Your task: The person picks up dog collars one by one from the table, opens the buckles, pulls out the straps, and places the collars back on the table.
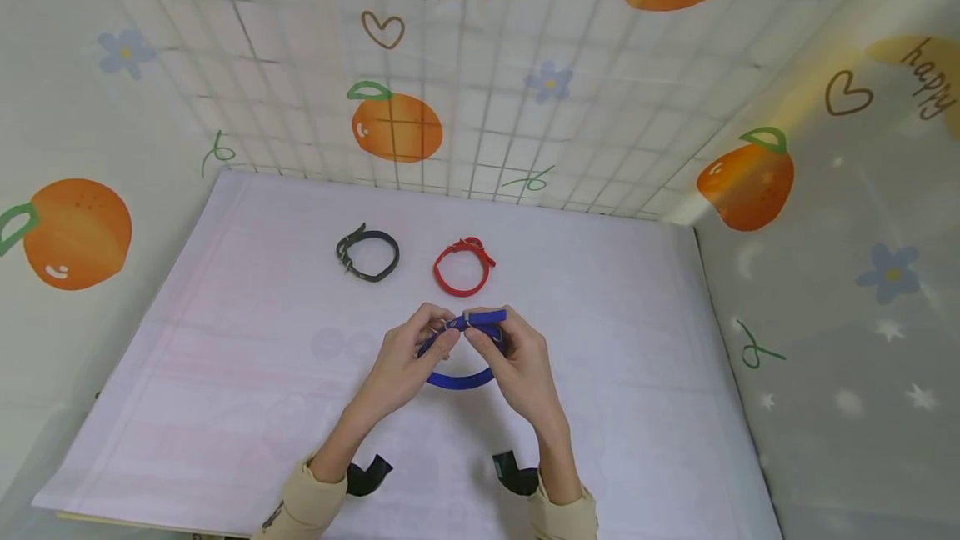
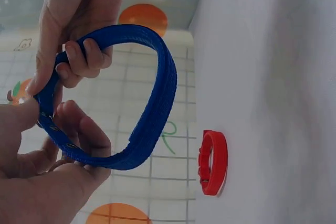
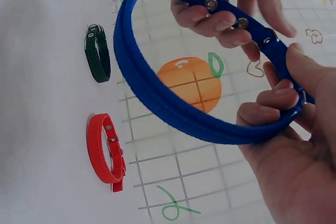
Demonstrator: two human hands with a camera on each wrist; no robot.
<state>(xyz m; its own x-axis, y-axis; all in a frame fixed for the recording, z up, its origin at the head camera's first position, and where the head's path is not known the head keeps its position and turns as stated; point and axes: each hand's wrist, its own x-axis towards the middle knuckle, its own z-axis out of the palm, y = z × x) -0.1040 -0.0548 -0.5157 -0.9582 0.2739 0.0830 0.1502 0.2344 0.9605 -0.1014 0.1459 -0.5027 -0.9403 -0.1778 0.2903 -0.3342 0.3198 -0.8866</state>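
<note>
A blue collar, bent into a closed loop, is held up over the table between both hands. My left hand pinches the strap near the row of metal eyelets, which shows best in the right wrist view. My right hand grips the buckle side, thumb on top, its fingers curled round the blue strap. A strap end sticks out past the buckle toward the right hand. The fingers partly hide the buckle, so how far it is fastened cannot be told.
Beyond the hands, a red collar and a dark green collar lie looped on the white-covered table. A patterned curtain with a grid stands behind. Black curved pieces sit by both wrists.
</note>
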